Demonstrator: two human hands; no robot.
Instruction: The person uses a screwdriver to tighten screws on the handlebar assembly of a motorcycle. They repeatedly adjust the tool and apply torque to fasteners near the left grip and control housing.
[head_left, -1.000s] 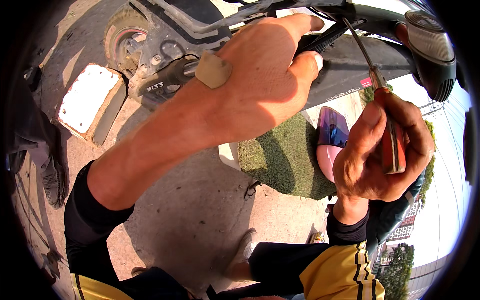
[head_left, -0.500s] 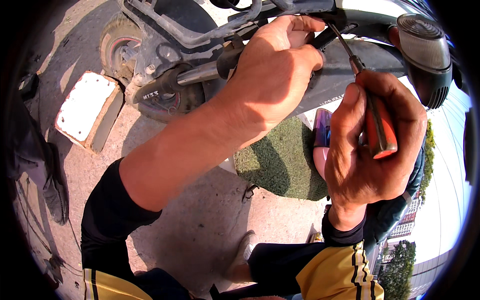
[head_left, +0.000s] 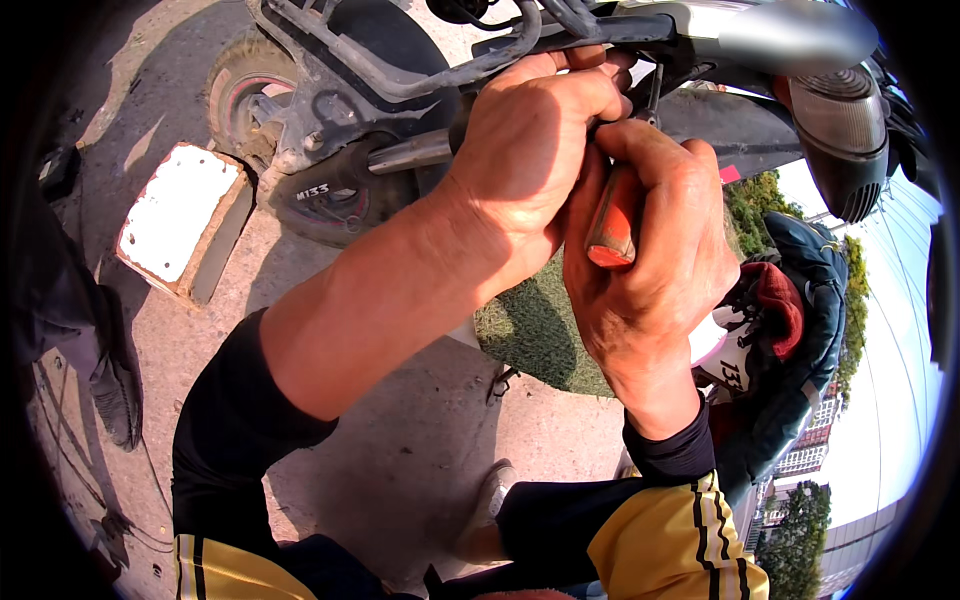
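My right hand [head_left: 650, 235] grips the red handle [head_left: 613, 215] of a screwdriver, whose metal shaft [head_left: 655, 90] reaches up into a dark opening under the black trim of an upturned or leaning scooter [head_left: 590, 25]. My left hand [head_left: 530, 140] is beside it, fingers curled up at the underside of that trim; what they hold, if anything, is hidden. A clear-lensed lamp [head_left: 840, 125] in a dark housing sits right of the shaft. Below the hands lies green turf-like matting [head_left: 530, 340], and dark forks and a front wheel [head_left: 250, 100] are at the upper left.
A block with a white top [head_left: 180, 210] lies on the concrete at left. Another person's leg and shoe [head_left: 112, 390] stand at the far left, near some cables. A dark padded cover [head_left: 810, 330] and red cloth [head_left: 778, 310] are at right, with trees [head_left: 795, 535] and buildings beyond.
My right hand has moved left and up, close against my left hand, and the screwdriver handle now points more toward me. My left hand's fingers have curled closer round the trim's underside.
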